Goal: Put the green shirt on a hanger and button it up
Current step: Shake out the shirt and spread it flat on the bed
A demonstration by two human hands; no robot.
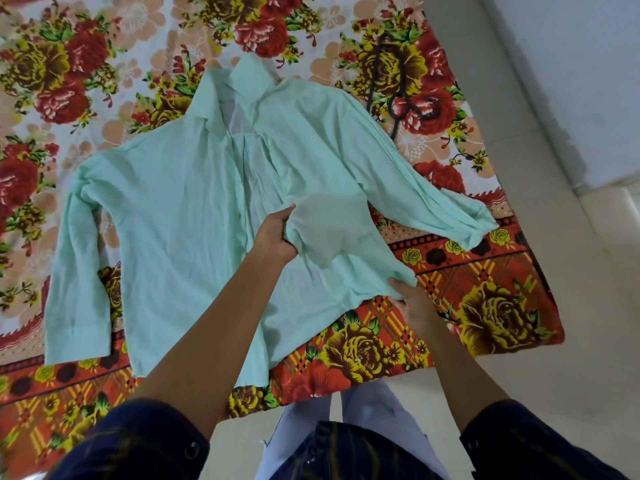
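The light green shirt (180, 209) lies spread face up on a floral bedsheet, collar at the far end, both sleeves stretched outward, its front open. My left hand (277, 233) grips the inner edge of the right front panel and lifts it slightly. My right hand (412, 299) pinches that panel's bottom corner at the hem. A dark hanger (391, 81) rests on the sheet beyond the shirt's right shoulder, partly hard to make out against the pattern.
The floral sheet (485, 306) covers a bed whose near edge is at my legs. A pale tiled floor (588, 237) runs along the right, with a white wall (588, 46) at the far right.
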